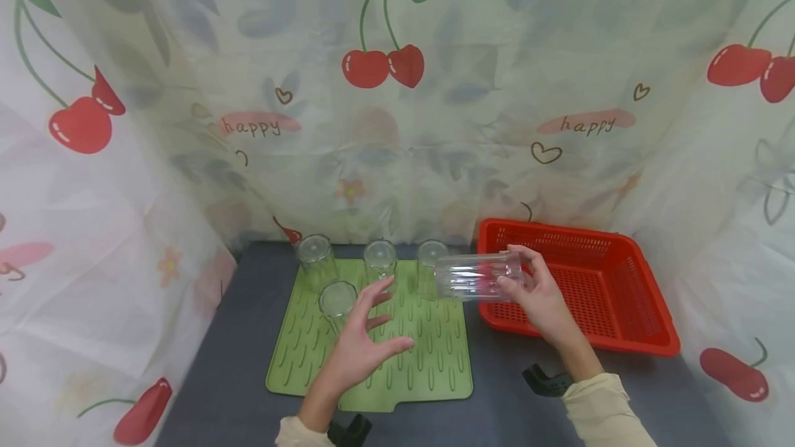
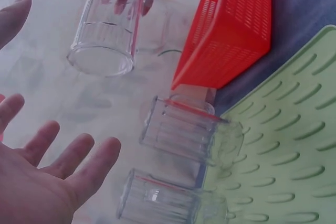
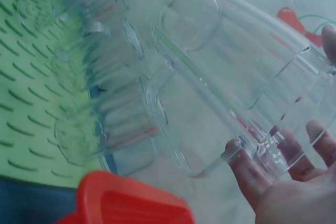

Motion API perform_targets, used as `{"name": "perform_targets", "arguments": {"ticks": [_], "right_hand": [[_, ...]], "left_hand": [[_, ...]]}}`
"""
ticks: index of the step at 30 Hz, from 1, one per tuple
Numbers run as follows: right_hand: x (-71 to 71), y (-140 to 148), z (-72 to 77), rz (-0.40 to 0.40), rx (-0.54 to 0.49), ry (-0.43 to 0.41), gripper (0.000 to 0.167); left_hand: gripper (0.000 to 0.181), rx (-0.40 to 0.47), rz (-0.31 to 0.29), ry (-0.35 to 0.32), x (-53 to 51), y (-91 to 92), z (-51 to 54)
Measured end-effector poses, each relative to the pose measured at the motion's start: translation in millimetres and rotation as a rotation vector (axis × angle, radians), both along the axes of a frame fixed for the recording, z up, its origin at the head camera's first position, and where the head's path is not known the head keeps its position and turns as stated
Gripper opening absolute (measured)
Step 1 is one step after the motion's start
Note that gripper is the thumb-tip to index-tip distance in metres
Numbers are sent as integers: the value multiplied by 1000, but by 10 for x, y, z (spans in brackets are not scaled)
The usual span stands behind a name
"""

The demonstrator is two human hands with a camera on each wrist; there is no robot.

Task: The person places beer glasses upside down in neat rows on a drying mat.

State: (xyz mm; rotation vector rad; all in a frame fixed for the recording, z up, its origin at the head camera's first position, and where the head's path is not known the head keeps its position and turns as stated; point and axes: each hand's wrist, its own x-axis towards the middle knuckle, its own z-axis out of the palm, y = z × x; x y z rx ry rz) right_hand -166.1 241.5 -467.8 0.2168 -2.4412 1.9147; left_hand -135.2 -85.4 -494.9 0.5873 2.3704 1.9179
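Note:
My right hand (image 1: 545, 299) grips a clear glass mug (image 1: 462, 278) by one end, with the thumb on the near side. The mug lies sideways in the air, between the green ridged mat (image 1: 428, 364) and the red basket. Above the mat, my left hand (image 1: 360, 350) is held with its fingers spread and nothing in them. Several clear glass mugs stand on the mat: a back-left one (image 1: 315, 257), a back-middle one (image 1: 380, 255), a back-right one (image 1: 428, 274) partly behind the held mug, and a nearer one (image 1: 337, 299) partly hidden by my left hand.
A red plastic basket (image 1: 652, 295) with perforated sides stands right of the mat on the dark tabletop (image 1: 230, 364). Behind and at both sides hangs a pale curtain (image 1: 410, 185) printed with cherries. Dark wrist straps (image 1: 546, 381) sit near my sleeves.

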Motion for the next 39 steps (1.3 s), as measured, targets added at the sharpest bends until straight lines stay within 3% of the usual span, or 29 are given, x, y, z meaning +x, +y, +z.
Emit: {"name": "perform_targets", "arguments": {"ticks": [14,26,39], "right_hand": [[100,-295,-91,213,-109,61,61],[127,-431,-199,279,-194,67,61],[155,-610,-267,366,-309,60,53]], "left_hand": [[97,40,-31,-1,-2,71,83],[98,45,-34,-23,12,98,102],[97,75,-70,12,-1,120,39]]}}
